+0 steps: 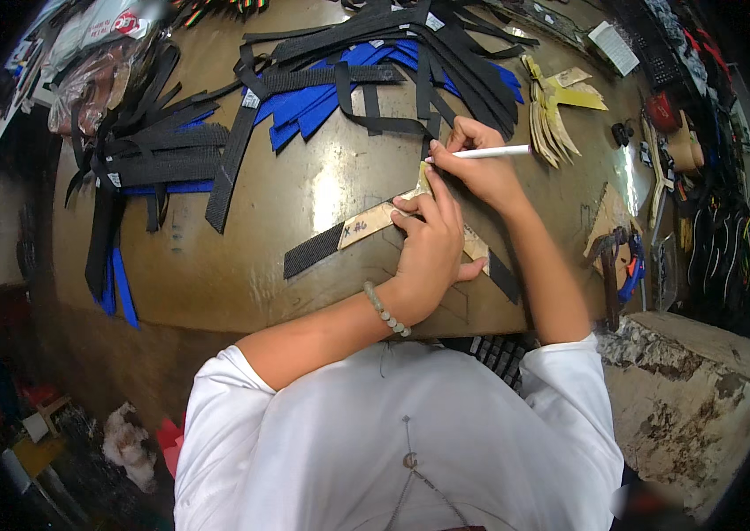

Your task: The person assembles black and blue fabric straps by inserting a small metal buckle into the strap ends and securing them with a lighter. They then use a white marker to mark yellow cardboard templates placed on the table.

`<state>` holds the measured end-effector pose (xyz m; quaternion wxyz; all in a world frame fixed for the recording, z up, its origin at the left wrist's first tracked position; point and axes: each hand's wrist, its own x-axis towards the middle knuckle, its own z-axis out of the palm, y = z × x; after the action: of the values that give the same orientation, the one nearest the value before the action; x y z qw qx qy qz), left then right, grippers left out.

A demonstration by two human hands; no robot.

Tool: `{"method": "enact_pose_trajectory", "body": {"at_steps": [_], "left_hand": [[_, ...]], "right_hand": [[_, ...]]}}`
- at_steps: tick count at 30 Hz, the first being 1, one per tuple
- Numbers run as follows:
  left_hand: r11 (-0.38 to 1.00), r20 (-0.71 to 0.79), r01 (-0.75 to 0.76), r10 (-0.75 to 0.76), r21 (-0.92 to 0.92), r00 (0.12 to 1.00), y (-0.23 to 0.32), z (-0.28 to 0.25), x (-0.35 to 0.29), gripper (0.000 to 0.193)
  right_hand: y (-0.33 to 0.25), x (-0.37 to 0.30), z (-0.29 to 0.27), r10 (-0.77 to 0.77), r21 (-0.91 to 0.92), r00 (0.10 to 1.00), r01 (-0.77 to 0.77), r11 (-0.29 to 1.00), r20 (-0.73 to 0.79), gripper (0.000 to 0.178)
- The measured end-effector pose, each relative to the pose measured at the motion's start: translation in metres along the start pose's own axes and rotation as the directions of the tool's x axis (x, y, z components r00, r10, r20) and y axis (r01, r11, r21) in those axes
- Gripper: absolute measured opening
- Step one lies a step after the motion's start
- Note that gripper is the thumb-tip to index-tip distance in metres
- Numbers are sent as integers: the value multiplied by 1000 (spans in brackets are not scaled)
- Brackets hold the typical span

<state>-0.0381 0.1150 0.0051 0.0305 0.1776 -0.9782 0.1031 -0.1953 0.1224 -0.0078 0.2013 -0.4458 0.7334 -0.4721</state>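
My left hand [426,252] lies with fingers apart across a tan, three-armed cardboard template [368,226], pressing it onto black webbing straps. One strap [315,251] sticks out past the template's left arm. Another strap end [504,280] shows below its right arm, near my left thumb. A third black strap runs up from the template's yellowish top arm. My right hand [484,173] is closed around a slim white pen [503,151], its tip at that top arm, just beyond my left fingertips. The template's centre is partly hidden under my left hand.
Black straps [330,44] and blue straps [304,115] are heaped at the table's back. More straps [162,155] hang toward the left edge, near plastic-wrapped goods [96,88]. A bundle of yellowish templates [552,115] lies back right; scissors [631,265] rest on the right.
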Motion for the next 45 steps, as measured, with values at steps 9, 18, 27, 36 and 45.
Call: {"method": "enact_pose_trajectory", "body": {"at_steps": [9,18,27,36,45], "left_hand": [[999,67,-22,21,23,998,2,1,1,107],[1000,-62,18,-17,18,998,0,0,-4,100],[846,-156,-65,-22,-530,988,-53,7,-76,74],[826,-129,0,-88,-564,988,-46,24,-90,75],[863,-99,-16,-40,-505,994,-43,28,-93,77]], "right_hand": [[1,6,-9,-17,10,986,16,1000,165,30],[-10,-7,-3,138,317,955,-221,922,264,28],[0,-14,4,121,186,968,-164,969,221,27],[-63,-6,4,67,89,988,-80,993,137,22],[-79,-53,88,85,-27,993,-83,996,80,30]]}}
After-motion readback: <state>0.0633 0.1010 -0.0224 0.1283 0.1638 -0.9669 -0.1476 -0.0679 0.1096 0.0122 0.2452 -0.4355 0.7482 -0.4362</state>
